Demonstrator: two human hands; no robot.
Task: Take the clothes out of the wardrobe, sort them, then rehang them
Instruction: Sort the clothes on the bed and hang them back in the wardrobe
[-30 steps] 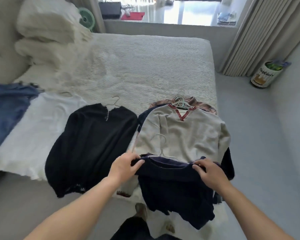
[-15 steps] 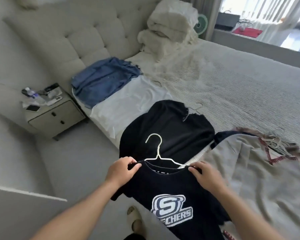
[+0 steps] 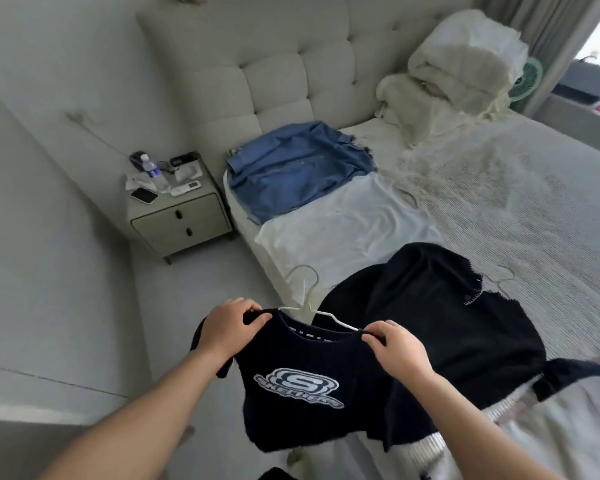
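Now my view has swung left since a second ago: nightstand (image 3: pixel 181 216) shows. Left hand (image 3: pixel 231 323) and right hand (image 3: pixel 394 346) each pinch a shoulder of the navy logo shirt (image 3: pixel 302 386) on its white hanger (image 3: pixel 305 299), lifted off the bed (image 3: pixel 520 216) edge.

The navy shirt (image 3: pixel 312 382) has a white logo; the jacket (image 3: pixel 298 168) is blue, the sweater (image 3: pixel 430 320) black, the headboard (image 3: pixel 291 64) beige.
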